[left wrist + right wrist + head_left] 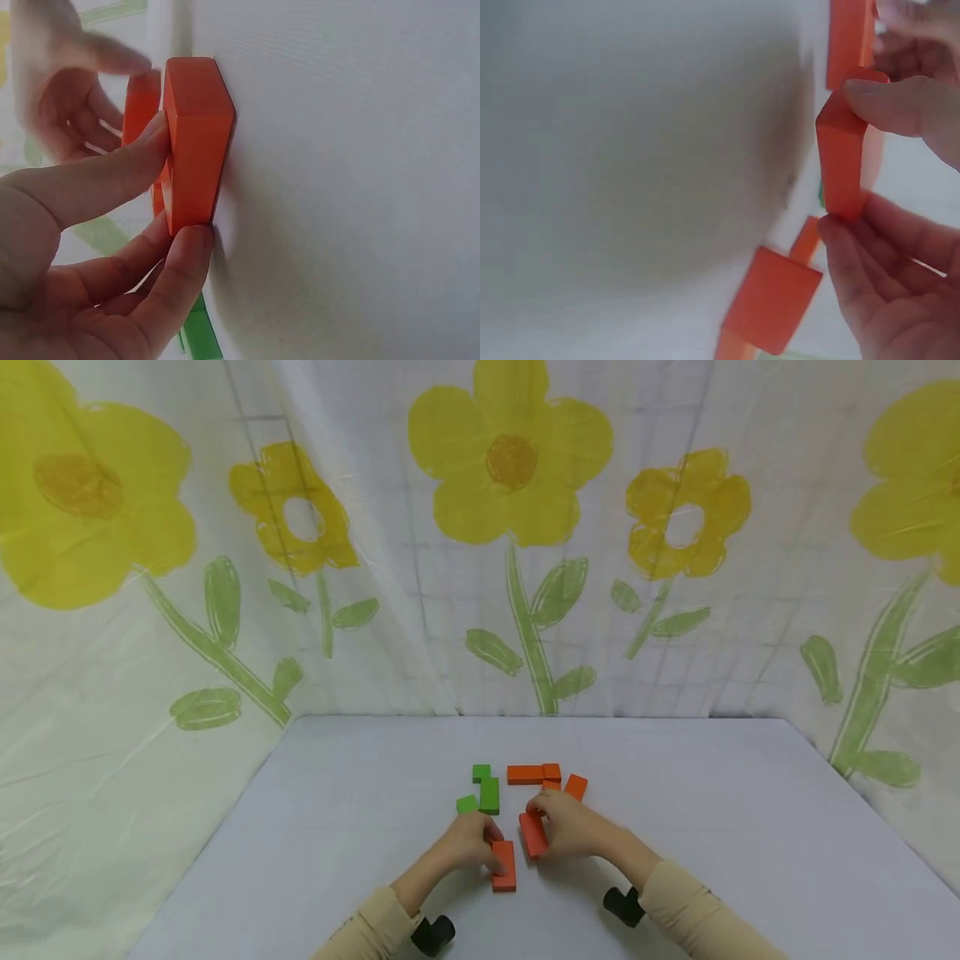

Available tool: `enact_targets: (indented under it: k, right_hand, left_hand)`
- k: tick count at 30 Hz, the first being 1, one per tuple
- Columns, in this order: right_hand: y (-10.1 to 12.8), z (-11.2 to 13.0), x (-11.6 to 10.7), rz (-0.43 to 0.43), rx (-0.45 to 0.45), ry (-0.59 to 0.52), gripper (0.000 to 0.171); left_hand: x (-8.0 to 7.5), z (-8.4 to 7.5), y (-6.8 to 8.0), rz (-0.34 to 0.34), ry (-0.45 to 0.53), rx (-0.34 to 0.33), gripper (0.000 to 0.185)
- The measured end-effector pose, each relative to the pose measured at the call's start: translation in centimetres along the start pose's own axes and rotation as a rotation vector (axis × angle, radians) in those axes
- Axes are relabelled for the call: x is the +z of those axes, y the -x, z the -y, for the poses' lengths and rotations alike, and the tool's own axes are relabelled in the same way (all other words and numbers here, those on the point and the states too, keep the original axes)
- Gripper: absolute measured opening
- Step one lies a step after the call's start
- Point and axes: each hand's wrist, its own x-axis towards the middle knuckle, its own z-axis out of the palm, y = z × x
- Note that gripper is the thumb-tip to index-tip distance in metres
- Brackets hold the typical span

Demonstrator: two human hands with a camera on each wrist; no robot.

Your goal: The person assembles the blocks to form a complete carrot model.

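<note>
My left hand point(470, 842) pinches a red rectangular block point(504, 867) between thumb and fingertips, and the block lies along the white table. In the left wrist view, the thumb is on the near face of that red block point(199, 142) and the fingers are at its end. My right hand point(573, 827) holds a second red block point(533, 835), slightly tilted, just right of and beyond the first. The right wrist view has this block point(843, 161) between the thumb at one end and the fingertips at the other.
Beyond the left hand lie green blocks point(489, 796), one long and two small. Several orange blocks point(525, 774) sit beyond the right hand. The white table point(360, 793) ends at a hanging sheet point(375, 635) painted with yellow flowers. Both wrists carry black cameras point(433, 935).
</note>
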Motion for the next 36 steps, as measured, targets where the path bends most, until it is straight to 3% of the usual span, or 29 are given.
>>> enact_targets:
  k: [7,20,36]
  right_hand:
    - [1.3,0.7,0.9,0.053,0.024,-0.009,0.051]
    - [0.9,1.4,1.7,0.103,0.02,-0.035,0.055]
    - [0.8,1.3,1.9,0.092,-0.003,-0.02,0.057]
  left_hand:
    - [0.1,0.2,-0.1,-0.008,-0.016,-0.013,0.028]
    - [0.0,0.1,0.1,-0.017,-0.009,0.026,0.027]
    - [0.1,0.3,0.0,-0.01,0.008,0.025,0.028]
